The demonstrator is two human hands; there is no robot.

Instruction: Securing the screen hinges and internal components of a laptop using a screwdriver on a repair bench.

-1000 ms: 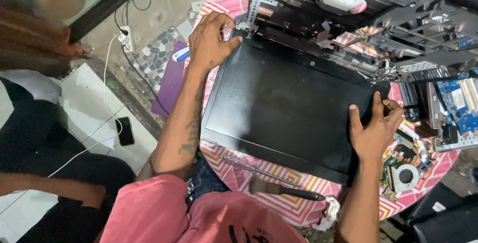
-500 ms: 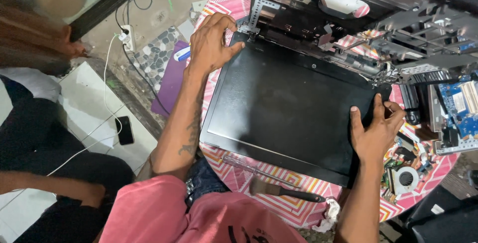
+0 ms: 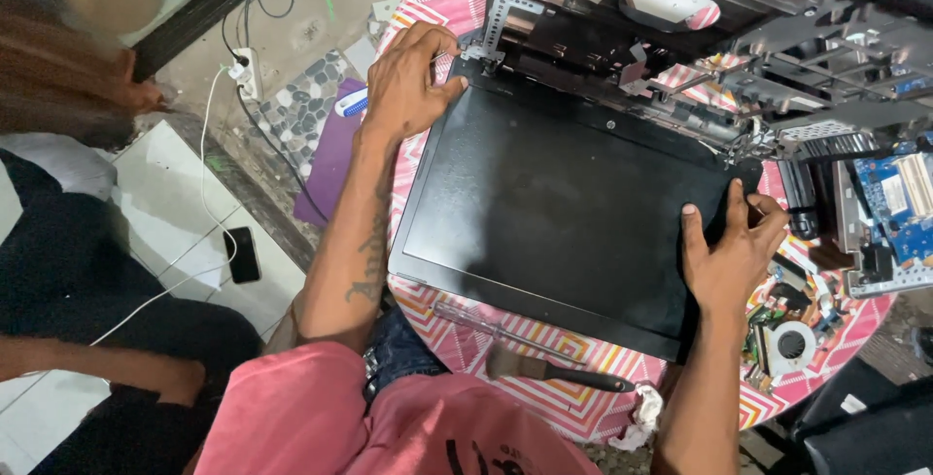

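Head view: laptop screen panel (image 3: 573, 212) between hands, long axis left-right; left hand (image 3: 408, 81) pinching far-left hinge corner, right hand (image 3: 729, 251) spread flat on right edge.

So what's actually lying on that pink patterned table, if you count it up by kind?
Laptop screen panels: 1, black, with the left hand and right hand at its corners
Laptop chassis frames: 1
Brushes: 1
Screwdrivers: 1
Cooling fans: 1
Blue circuit boards: 1
Total: 6
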